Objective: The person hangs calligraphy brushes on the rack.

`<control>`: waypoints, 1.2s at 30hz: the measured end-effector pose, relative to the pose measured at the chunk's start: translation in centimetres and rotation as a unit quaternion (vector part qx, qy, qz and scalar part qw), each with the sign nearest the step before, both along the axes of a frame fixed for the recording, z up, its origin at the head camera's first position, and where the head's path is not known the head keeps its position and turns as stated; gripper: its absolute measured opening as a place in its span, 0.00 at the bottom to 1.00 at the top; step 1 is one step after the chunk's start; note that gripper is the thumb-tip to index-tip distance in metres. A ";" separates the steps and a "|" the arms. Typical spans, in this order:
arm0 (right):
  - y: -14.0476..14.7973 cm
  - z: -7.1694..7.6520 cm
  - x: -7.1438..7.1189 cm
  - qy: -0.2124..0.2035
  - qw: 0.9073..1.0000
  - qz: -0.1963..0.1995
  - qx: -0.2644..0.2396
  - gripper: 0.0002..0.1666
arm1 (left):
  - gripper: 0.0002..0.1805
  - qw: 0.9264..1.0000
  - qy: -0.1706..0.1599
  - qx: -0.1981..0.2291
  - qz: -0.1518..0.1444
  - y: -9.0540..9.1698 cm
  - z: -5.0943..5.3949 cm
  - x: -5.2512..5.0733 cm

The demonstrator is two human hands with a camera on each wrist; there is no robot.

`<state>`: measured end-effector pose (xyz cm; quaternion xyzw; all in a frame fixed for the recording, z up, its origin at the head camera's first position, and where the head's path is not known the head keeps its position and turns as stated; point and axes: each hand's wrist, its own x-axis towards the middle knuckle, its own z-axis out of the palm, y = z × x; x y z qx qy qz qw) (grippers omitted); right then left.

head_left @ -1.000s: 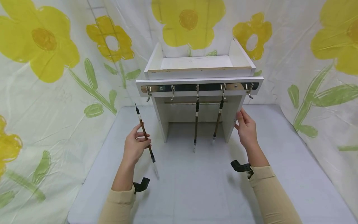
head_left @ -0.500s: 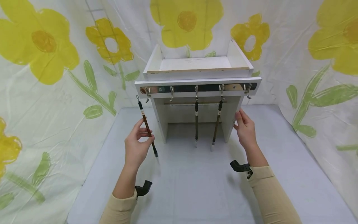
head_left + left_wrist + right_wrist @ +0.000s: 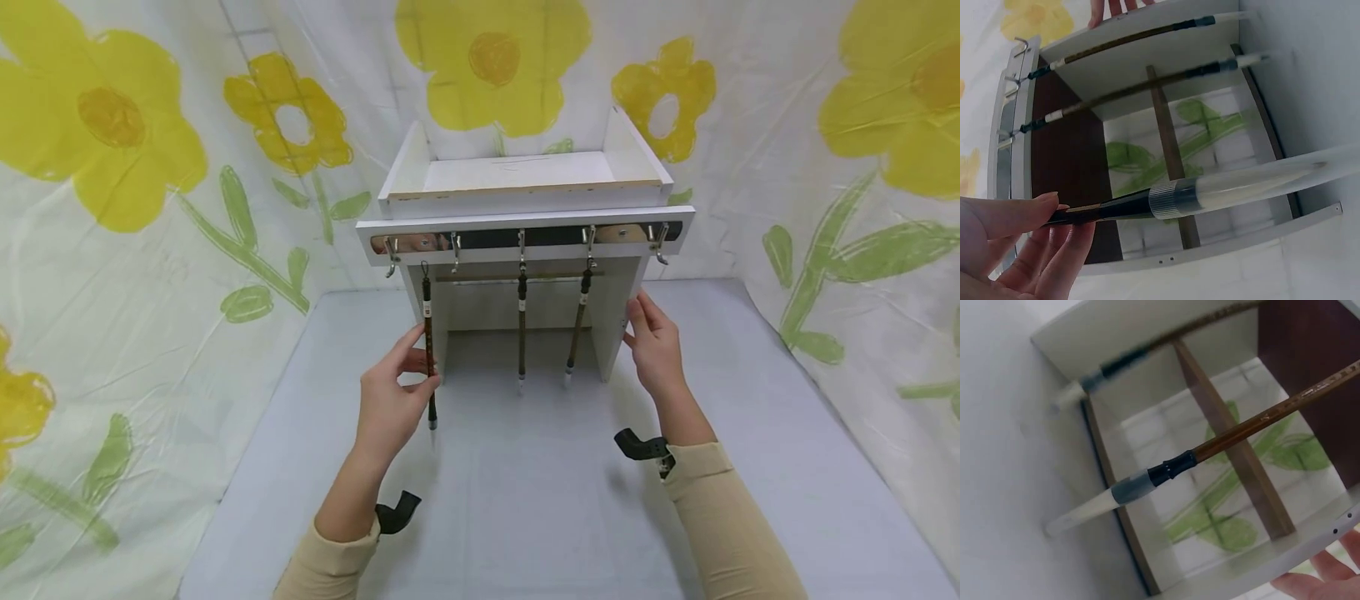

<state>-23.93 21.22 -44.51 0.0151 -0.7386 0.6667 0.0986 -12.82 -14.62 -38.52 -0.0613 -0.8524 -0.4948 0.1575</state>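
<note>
My left hand (image 3: 393, 400) pinches a calligraphy brush (image 3: 428, 333) by its handle, cord loop up and tip down. The loop stands just below the white rack's front rail (image 3: 540, 218), between the leftmost hook (image 3: 391, 257) and the second hook (image 3: 455, 252), apart from both. In the left wrist view, the brush's pale bristles (image 3: 1254, 184) sit inside a clear cap. Two similar brushes hang from hooks: one at the middle (image 3: 522, 325), one right of it (image 3: 577, 329). My right hand (image 3: 657, 346) rests its fingertips on the outside of the rack's right side panel (image 3: 617, 308).
The rightmost hook (image 3: 660, 243) bears nothing. Above the rail, the rack has an open-topped tray (image 3: 517, 171). It stands at the back of the pale table (image 3: 517, 508), before a flower-printed curtain (image 3: 360, 100).
My left hand has moved right with the brush, which has swung from slanted to nearly upright. The two hanging brushes sway slightly. My right hand keeps its place on the rack.
</note>
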 end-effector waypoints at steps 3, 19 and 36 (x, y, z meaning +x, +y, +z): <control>-0.1 0.0 0.0 -0.001 1.000 -0.001 0.002 0.33 | 0.42 1.000 0.004 -0.024 -0.007 0.5 -0.1 0.0; -0.1 0.5 -0.1 0.011 1.000 0.001 0.008 0.32 | 0.44 0.997 0.004 -0.076 -0.006 1.1 -0.5 -0.5; 0.1 0.1 0.3 -0.006 1.000 0.016 0.017 0.35 | 0.14 1.000 0.006 -0.003 -0.028 2.1 -7.5 -6.6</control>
